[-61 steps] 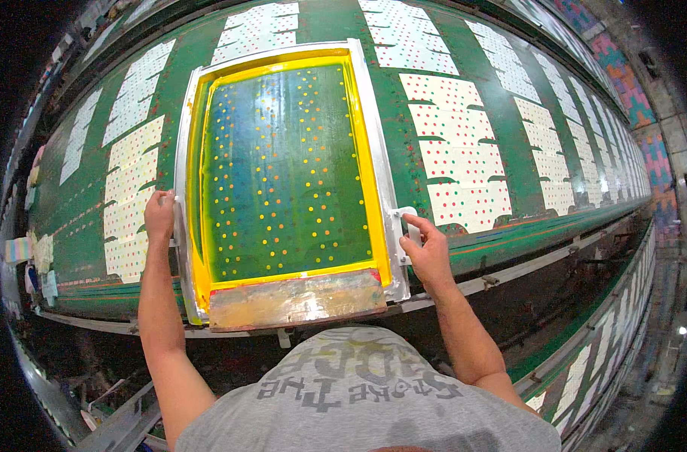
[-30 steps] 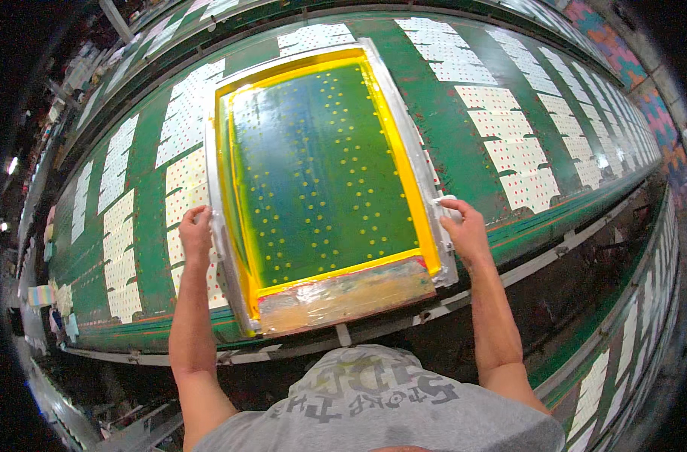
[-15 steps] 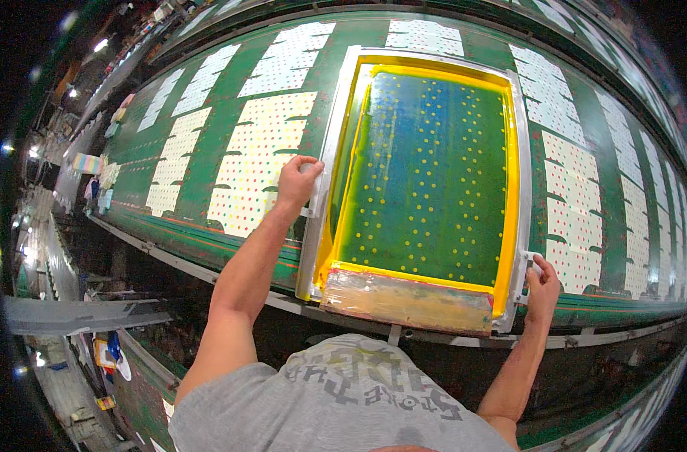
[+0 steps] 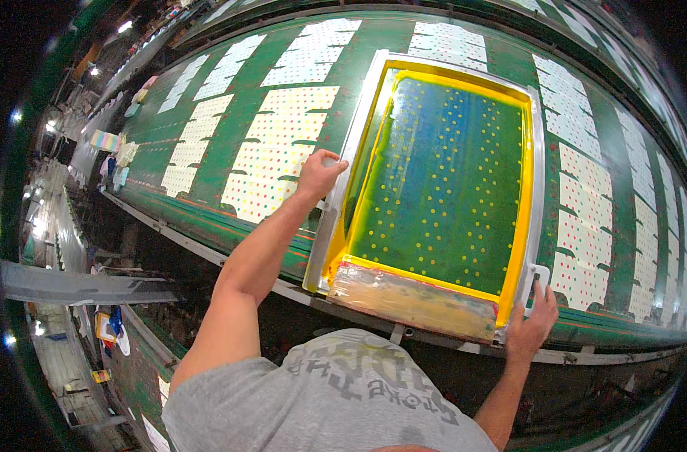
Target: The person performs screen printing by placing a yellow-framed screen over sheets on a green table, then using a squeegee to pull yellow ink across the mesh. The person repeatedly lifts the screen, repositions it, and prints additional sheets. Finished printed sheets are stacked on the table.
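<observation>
Toward nine o'clock, counting from the middle of the silver screen frame (image 4: 325, 245), a lit aisle runs along the far left, crossed low by a grey beam (image 4: 94, 282) near half past eight. Slightly above nine lies a striped stack (image 4: 106, 141) at the table's end. Nearer the frame, around half past nine, a pale panel (image 4: 281, 151) with red, green and yellow dots lies flat on the green table (image 4: 622, 196).

At seven, the wearer's grey shirt (image 4: 321, 410) carries dark block lettering, bent by folds and partly lost.

On the frame's nine-to-ten side, the left hand (image 4: 321, 175) has thumb and fingers drawn nearly together around the mostly hidden left handle (image 4: 329, 161). The frame slants across the table, its near end over the edge; whether it touches the panels beneath I cannot tell. Within its yellow border, the blue-green mesh (image 4: 441, 181) bears small yellow dots. A shiny brownish strip (image 4: 422, 301) covers its six o'clock end.

Between four and five, the right hand (image 4: 534, 320) has its fingers bent around the white handle (image 4: 540, 277), only a small gap left; how firmly, I cannot tell. Just past three lies a red-dotted panel (image 4: 583, 226).
</observation>
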The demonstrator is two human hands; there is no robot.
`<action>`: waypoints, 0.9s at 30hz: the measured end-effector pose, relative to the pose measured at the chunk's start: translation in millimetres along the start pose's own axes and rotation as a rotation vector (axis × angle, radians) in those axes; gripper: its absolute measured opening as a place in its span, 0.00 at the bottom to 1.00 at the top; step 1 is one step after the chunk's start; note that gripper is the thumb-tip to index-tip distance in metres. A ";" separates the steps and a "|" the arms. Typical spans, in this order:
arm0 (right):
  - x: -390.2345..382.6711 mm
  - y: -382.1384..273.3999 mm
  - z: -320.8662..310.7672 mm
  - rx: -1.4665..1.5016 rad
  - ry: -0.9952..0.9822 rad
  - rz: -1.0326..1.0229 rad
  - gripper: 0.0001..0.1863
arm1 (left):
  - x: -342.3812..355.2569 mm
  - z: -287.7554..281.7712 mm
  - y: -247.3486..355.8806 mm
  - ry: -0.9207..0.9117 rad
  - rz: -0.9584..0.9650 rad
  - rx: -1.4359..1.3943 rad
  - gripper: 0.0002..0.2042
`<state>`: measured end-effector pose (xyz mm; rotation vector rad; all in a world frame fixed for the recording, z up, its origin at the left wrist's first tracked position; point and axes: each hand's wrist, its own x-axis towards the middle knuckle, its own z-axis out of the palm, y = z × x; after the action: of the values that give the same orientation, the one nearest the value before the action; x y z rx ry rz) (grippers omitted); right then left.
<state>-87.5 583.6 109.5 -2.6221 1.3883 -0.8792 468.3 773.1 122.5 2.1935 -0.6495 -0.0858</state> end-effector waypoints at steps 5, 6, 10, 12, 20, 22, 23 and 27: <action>-49.1 -78.1 -9.7 0.391 -0.577 -0.482 0.35 | 5.7 1.8 -4.3 -0.122 -0.017 0.013 0.22; -58.1 -88.5 -8.2 0.325 -0.545 -0.503 0.35 | 7.4 0.5 -7.1 -0.178 -0.041 0.014 0.23; -76.4 -105.7 5.2 0.150 -0.403 -0.598 0.36 | -3.1 0.3 -22.1 -0.022 0.271 0.209 0.24; -74.0 -104.3 10.7 0.111 -0.324 -0.633 0.34 | -15.8 7.6 -27.2 0.069 0.187 0.058 0.24; -35.6 -140.6 -5.5 0.133 -0.295 -0.653 0.27 | -66.9 27.6 -33.3 0.226 -0.102 -0.466 0.19; -29.0 -165.5 -6.2 0.117 -0.333 -0.620 0.25 | -74.1 28.4 -34.2 0.237 -0.083 -0.495 0.19; -24.5 -177.7 -3.9 0.141 -0.396 -0.644 0.26 | -76.2 27.7 -36.0 0.268 -0.049 -0.456 0.19; -2.0 -204.9 5.3 0.042 -0.601 -0.603 0.28 | -74.0 29.5 -40.1 0.270 0.001 -0.331 0.19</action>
<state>67.2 706.2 164.5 -2.9343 0.4409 -0.0821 413.2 808.9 62.1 1.8430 -0.4477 0.0962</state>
